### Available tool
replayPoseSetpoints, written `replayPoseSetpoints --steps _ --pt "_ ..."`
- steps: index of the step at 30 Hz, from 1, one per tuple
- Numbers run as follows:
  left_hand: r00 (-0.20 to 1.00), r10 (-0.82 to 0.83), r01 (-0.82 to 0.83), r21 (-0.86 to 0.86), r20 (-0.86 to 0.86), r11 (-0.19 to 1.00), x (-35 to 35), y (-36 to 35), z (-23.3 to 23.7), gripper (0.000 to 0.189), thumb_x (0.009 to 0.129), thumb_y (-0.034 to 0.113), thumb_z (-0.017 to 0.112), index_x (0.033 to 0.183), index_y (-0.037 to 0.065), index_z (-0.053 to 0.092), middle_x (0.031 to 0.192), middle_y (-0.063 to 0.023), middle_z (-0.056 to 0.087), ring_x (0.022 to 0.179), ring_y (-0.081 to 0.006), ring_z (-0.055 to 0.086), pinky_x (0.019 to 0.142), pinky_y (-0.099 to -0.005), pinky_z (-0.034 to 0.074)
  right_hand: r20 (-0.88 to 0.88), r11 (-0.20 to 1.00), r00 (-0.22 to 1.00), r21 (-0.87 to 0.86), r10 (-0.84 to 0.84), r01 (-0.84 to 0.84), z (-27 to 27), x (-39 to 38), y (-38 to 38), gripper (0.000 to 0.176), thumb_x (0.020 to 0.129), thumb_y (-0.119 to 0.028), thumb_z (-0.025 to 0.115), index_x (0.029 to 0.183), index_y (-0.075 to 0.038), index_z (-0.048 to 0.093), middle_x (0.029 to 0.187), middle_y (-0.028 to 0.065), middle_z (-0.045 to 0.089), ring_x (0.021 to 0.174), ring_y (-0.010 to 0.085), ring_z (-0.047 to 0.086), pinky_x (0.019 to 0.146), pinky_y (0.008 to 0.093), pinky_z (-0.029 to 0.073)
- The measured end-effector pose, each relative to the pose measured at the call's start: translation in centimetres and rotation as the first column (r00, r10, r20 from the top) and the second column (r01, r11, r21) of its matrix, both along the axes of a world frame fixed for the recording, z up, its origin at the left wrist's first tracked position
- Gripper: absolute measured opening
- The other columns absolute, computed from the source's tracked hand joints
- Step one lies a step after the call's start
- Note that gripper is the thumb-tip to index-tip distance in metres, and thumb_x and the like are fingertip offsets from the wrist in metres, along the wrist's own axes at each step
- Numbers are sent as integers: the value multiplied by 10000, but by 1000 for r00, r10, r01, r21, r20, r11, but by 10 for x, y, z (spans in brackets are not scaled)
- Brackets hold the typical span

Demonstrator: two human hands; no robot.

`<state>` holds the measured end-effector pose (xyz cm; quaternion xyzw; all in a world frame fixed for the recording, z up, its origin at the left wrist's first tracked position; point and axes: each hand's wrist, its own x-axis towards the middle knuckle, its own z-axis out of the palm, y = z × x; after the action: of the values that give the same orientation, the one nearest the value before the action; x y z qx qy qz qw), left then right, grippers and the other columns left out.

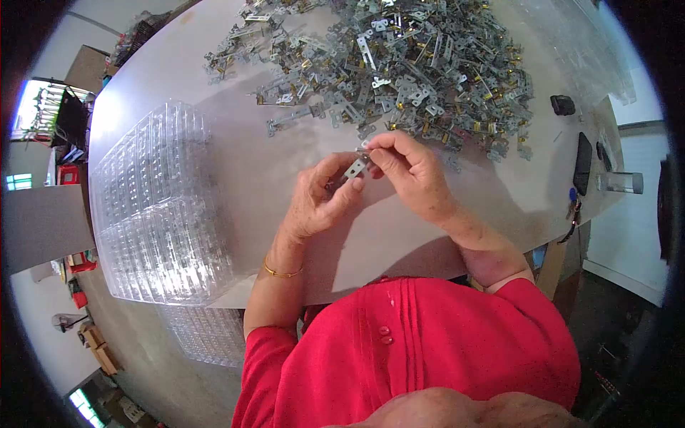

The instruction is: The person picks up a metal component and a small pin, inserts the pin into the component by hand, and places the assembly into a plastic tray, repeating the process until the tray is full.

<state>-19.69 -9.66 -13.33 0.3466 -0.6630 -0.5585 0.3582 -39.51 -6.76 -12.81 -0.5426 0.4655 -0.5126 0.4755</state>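
Between my two hands, over the middle of the table, is a small metal bracket (354, 169) with punched holes. My left hand (320, 197) grips its lower end between thumb and fingers. The thumb and forefinger of my right hand (412, 175) pinch at its upper end. Whether a second small part sits in the right fingers is hidden. Just beyond my hands spreads a big heap of loose metal brackets (421, 85), silver with some brass-coloured pieces.
Clear plastic compartment trays (164, 214) are stacked at the left edge of the white table (267, 167), with more trays (203, 335) lower down. On the right lie a black oblong object (583, 162), a small black item (562, 105) and a clear cylinder (622, 182).
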Motion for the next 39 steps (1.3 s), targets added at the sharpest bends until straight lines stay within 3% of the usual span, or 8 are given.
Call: replayPoseSetpoints --steps 4,7,10,13,16,25,31,39 --pt "972 -85 137 229 -221 964 6 -2 2 462 955 254 660 1301 -46 599 1115 -133 718 923 -162 641 854 -316 504 63 999 997 34 -33 31 0 -5 -3 130 1038 -107 617 1128 -18 643 925 24 673 808 76 642 725 242 545" --pt "921 -59 266 512 -384 817 10 3 -5 435 958 173 645 1343 -21 593 1099 -114 715 908 -176 672 785 -323 533 73 997 997 80 -27 21 4 -7 -4 122 1040 -108 614 1121 -22 643 924 23 673 806 72 641 724 239 543" --pt "924 -50 247 490 -380 836 10 3 -6 432 984 158 646 1376 -8 573 1109 -121 710 936 -178 672 797 -318 540 26 987 995 -122 -99 102 -5 -3 -6 102 1023 -89 628 1107 -36 653 919 27 673 797 98 654 716 256 539" --pt "902 -7 221 448 -431 866 8 -1 -3 436 993 135 663 1392 -4 554 1126 -116 702 953 -183 674 820 -321 553 -345 907 901 -406 -262 108 9 -10 -8 101 994 -63 650 1092 -43 662 922 60 684 791 144 673 694 291 535" --pt "911 56 104 359 -410 928 4 -2 -9 445 984 86 677 1402 8 545 1138 -107 692 988 -184 671 859 -341 560 -355 957 919 -281 -170 69 16 -3 1 119 962 -49 673 1081 -45 666 892 106 695 759 221 698 650 335 531" --pt "922 31 67 237 -386 969 2 -2 -22 502 950 -21 694 1421 34 531 1147 -61 679 1048 -158 648 937 -324 542 -446 960 887 -278 -119 -11 9 1 4 82 945 -86 676 1017 -59 648 841 139 707 743 321 717 603 410 533" --pt "991 88 -83 56 -96 995 4 -1 -27 516 904 -23 727 1389 28 560 1128 -64 702 1012 -138 672 918 -307 546 -602 932 788 -344 -128 -112 7 -2 3 92 930 -84 678 986 -57 611 831 145 679 727 367 677 611 462 518" --pt "975 101 -44 -279 196 959 0 0 -7 522 868 -21 722 1367 39 583 1119 -152 698 1008 -271 712 876 -360 568 -612 917 782 -369 -116 -152 7 -4 0 92 942 -100 659 968 -58 581 827 162 641 765 390 657 640 481 506"
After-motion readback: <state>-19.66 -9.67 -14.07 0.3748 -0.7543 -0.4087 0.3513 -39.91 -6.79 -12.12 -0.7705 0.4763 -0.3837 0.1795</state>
